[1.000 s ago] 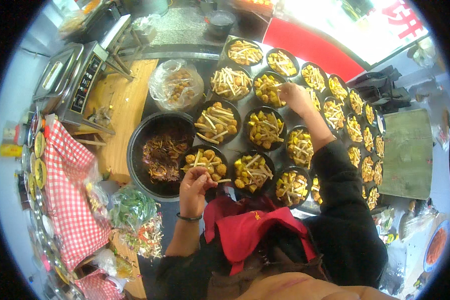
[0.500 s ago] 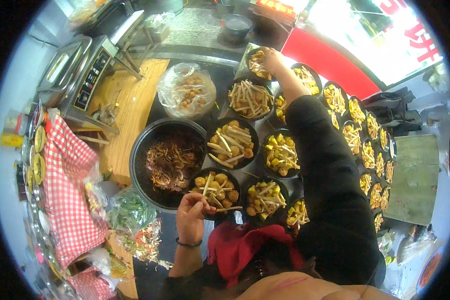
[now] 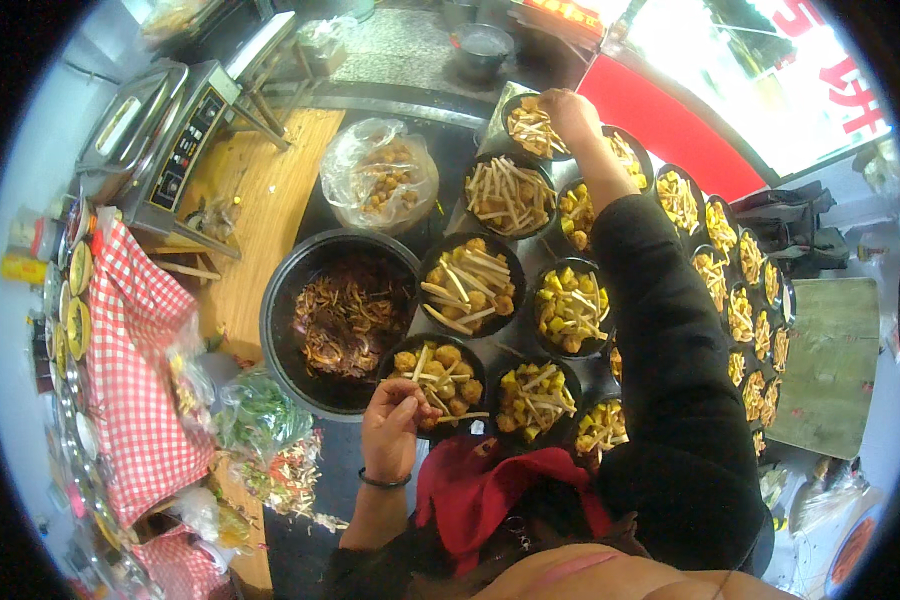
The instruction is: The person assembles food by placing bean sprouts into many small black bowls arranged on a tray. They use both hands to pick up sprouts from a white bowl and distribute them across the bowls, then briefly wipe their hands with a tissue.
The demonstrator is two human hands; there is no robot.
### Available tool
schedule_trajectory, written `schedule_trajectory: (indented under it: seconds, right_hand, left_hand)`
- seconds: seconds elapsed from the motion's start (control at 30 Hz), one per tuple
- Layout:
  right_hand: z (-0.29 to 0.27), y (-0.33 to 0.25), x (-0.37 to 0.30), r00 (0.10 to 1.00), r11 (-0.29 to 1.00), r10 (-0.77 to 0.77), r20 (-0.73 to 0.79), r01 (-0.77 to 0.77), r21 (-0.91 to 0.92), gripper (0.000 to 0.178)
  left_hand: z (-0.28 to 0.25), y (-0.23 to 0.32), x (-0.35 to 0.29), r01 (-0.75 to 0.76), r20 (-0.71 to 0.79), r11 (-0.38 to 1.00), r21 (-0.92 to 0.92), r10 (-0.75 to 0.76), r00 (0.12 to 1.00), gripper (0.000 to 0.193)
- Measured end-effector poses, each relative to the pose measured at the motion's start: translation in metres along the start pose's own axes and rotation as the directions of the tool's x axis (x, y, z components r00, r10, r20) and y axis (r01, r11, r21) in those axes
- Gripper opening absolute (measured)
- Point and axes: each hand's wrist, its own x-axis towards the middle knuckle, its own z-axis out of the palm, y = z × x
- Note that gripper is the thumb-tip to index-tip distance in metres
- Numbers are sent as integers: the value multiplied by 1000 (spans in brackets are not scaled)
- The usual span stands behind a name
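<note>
My right hand (image 3: 574, 120) reaches forward over the right side of a black bowl (image 3: 535, 128) of pale strips and brown pieces. Its fingers bend down close together; whatever they hold is hidden. Close to me, my left hand (image 3: 394, 428) has its fingertips pinched at the left edge of another black bowl (image 3: 442, 383), filled with brown balls and pale strips. I cannot make out what is in that pinch. Between the hands are a bowl heaped with pale strips (image 3: 510, 195) and a bowl of balls and strips (image 3: 472, 285).
Left of the bowls stands a large black pot (image 3: 290, 290) with dark shredded food, below a plastic bag of brown balls (image 3: 390, 182). Several more filled bowls (image 3: 571, 308) spread rightward. At far left are a checked cloth (image 3: 145, 370) and a metal appliance (image 3: 188, 140).
The view has shifted slightly, so the bowls appear a little farther right. My right hand stays at the far bowl, its fingers drawn in more. My left hand keeps its pinch.
</note>
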Motion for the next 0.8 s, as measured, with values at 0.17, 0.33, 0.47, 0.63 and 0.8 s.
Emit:
schedule_trajectory:
  seconds: [0.17, 0.33, 0.47, 0.63, 0.8]
  right_hand:
    - [-31, 1, -27, 976, 964, 214, -47, -204, 173, 19]
    - [-86, 10, -135, 984, 949, 153, -91, -120, 293, 20]
    - [-128, 14, -264, 968, 880, 249, -34, -212, 425, 22]
    - [-170, 15, -433, 777, 607, 603, 181, -593, 529, 25]
    - [-196, 15, -547, 511, 384, 842, 173, -792, 474, 27]
  left_hand:
    - [3, 0, -3, 0, 34, 999, 39, -2, 999, 16]
    - [11, 4, -9, -48, 142, 996, 68, 38, 989, 12]
    - [23, 5, -15, -1, 247, 997, 72, -17, 969, 18]
    - [45, 0, -15, 28, 379, 983, 181, -96, 920, 17]
    - [74, -17, -13, 66, 463, 973, 220, -164, 871, 18]
